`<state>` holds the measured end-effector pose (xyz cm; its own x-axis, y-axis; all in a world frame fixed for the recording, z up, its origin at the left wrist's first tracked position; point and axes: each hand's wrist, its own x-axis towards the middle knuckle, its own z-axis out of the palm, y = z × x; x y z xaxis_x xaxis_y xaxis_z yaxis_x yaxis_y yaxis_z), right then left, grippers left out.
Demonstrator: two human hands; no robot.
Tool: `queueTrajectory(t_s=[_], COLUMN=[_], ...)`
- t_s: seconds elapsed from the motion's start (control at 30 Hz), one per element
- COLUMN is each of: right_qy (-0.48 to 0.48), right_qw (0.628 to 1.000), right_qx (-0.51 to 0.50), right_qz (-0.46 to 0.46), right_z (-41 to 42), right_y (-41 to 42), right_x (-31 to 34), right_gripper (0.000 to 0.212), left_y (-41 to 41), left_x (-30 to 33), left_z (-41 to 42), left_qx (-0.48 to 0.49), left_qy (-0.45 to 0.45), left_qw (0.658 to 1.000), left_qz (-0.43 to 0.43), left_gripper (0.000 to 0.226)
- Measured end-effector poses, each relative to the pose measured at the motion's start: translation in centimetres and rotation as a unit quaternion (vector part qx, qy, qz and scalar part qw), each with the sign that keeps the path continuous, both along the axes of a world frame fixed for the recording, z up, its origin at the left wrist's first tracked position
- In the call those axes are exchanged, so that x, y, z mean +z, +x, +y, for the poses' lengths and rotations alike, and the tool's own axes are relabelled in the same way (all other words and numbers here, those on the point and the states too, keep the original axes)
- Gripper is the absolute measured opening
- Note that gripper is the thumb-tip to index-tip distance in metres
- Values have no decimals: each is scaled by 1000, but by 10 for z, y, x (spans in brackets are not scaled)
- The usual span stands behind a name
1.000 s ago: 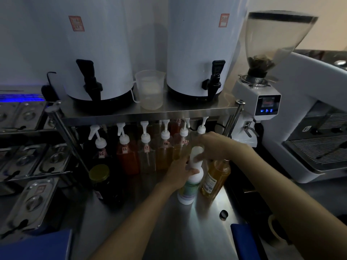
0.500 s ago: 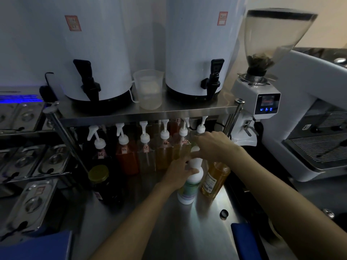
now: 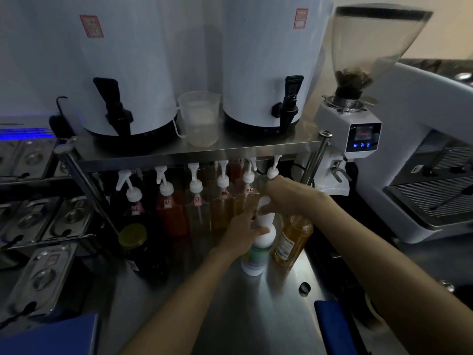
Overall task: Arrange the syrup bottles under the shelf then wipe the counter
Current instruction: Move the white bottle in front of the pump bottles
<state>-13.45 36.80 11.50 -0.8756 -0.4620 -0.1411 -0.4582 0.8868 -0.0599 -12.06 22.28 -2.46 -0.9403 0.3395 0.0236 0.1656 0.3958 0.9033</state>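
A white bottle (image 3: 257,254) with a pale green label stands on the steel counter (image 3: 256,316) in front of the shelf. My left hand (image 3: 242,233) grips its neck. My right hand (image 3: 286,194) closes over its white top. Just right of it stands an amber syrup bottle (image 3: 291,242) with a label, partly behind my right wrist. Under the steel shelf (image 3: 194,151) stands a row of several pump bottles (image 3: 197,208) with white pumps, holding dark, red, clear and amber syrups.
A dark jar with a yellow lid (image 3: 135,242) stands at the left under the shelf. Two white urns (image 3: 128,65) and a measuring jug (image 3: 199,119) sit on the shelf. A coffee grinder (image 3: 358,98) and espresso machine (image 3: 430,190) stand to the right. A small black cap (image 3: 304,288) and a blue cloth (image 3: 332,326) lie on the counter.
Both hands stay on the white bottle; my right hand has shifted slightly on its top. The bottles have not visibly moved.
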Motion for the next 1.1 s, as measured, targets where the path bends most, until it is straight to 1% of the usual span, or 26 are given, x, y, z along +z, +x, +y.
queueTrajectory(t_s=[0.1, 0.27, 0.33, 0.4, 0.47, 0.5, 0.57, 0.73, 0.83, 0.97, 1.03, 1.1], right_qy=[-14, -17, -5, 10, 32, 43, 50, 46, -2, -38, -54, -82], right_qw=[999, 990, 988, 990, 992, 991, 985, 979, 978, 988, 989, 988], right_qx=[-31, -108, -112, -85, -17, 23, 77, 118, 83, -13, -40, -40], right_qz=[28, 89, 107, 117, 121, 127, 144, 160, 189, 147, 135, 129], right_z=[-3, -11, -12, -6, 4, 8, 12, 10, 7, -4, -3, 1], right_y=[3, 13, 14, 14, 13, 12, 11, 11, 14, 16, 20, 25], right_x=[-5, -22, -26, -26, -25, -26, -27, -34, -39, -38, -37, -43], right_gripper=[31, 36, 39, 47, 56, 56, 50, 36, 32, 38, 41, 36], left_y=[0, -1, -1, 0, 0, 1, 1, 2, 3, 2, 0, -1], left_x=[1, 2, 1, 2, 1, 1, 1, 1, 2, 1, 0, -2], left_z=[1, 0, -1, -1, -1, -1, -1, 1, 2, 2, 2, 1], left_qx=[2, -1, -2, -5, -7, -6, -1, 13, 10, 12, 9, 4], left_qy=[-5, -9, -9, -4, -1, -3, -11, -9, -11, -20, -23, -21], left_qw=[1000, 1000, 1000, 1000, 1000, 1000, 1000, 999, 999, 998, 999, 999], left_qz=[4, 15, 13, 13, 17, 19, 22, 38, 42, 51, 45, 31], left_gripper=[53, 47, 49, 48, 44, 44, 45, 46, 47, 47, 47, 49])
